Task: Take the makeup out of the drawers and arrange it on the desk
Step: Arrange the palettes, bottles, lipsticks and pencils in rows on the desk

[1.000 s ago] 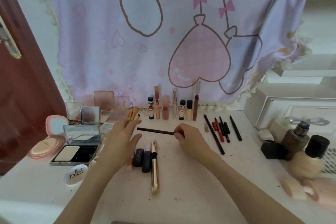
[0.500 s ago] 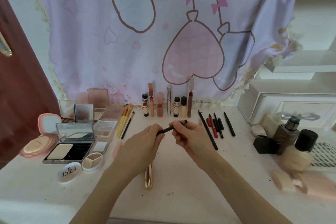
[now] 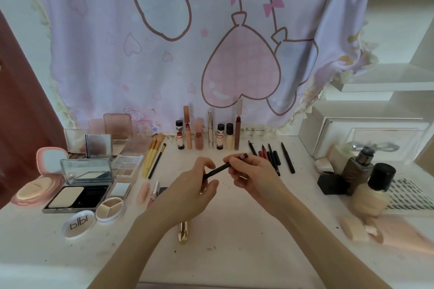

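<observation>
Black cosmetic pencil, slim, one item: held clear of the bench at centre, tilted, its far end raised toward the right. Right hand pinches the upper end between fingertips and thumb; left hand has curled fingers closed on the lower end.

Pencil row, black and red, several items: lying flat on the bench just right of the held pencil, roughly parallel, pointing away from the person.

Tubes and small bottles: standing upright in a line along the back edge, before the printed curtain.

Brushes, compacts and palettes: grouped at left, several lids open. Foundation bottles: grouped at right.

Gold tube: lying on the bench beneath the left forearm, partly hidden, not yet grouped.

Step in hand, by judgement: placing the pencil; most makeup looks already set out. Next move calls for the left hand to let go and the right to lay the pencil alongside the pencil row, parallel, without knocking the neighbours askew.
</observation>
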{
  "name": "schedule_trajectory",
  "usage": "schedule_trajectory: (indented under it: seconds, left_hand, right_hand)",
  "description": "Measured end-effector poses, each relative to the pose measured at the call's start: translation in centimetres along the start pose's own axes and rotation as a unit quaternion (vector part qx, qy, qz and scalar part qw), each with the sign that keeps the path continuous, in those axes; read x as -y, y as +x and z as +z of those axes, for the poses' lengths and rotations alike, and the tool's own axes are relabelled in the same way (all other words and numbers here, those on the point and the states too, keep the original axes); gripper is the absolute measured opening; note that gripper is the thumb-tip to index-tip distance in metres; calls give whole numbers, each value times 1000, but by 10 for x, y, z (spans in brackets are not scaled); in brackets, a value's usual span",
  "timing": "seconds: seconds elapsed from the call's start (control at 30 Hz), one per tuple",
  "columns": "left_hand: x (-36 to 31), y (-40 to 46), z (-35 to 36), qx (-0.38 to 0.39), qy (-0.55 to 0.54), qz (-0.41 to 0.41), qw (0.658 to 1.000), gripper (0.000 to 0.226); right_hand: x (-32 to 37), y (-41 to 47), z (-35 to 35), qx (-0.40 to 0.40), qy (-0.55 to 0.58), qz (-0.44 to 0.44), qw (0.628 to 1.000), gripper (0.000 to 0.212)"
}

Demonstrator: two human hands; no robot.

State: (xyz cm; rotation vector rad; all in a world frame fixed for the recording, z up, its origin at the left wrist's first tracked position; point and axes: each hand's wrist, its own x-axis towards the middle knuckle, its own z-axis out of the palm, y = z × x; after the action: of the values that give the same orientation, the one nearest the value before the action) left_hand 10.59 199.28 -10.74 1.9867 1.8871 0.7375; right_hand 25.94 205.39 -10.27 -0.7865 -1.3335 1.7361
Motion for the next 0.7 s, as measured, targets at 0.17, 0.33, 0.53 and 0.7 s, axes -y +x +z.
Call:
schedule_trajectory:
  seconds: [0.17,0.33,0.53,0.7]
  left_hand:
    - [3,0,-5,29,-4,-18,999,45]
    - [13,-2,-11,-53,-62,-48,996,16]
    - [4,11,1,-138,-59,-70,986,9]
    - [-15,41,30,-117,-100,-94,984,21]
  right_hand:
    - [11,-2,-23,-115,61,-7,991,10]
    - [8,-9,-40,-171,134,-13,976,8]
    - [1,-11,-58,-202,91,-7,975,21]
    - [5,0,-78,-319,-170,-31,932,31]
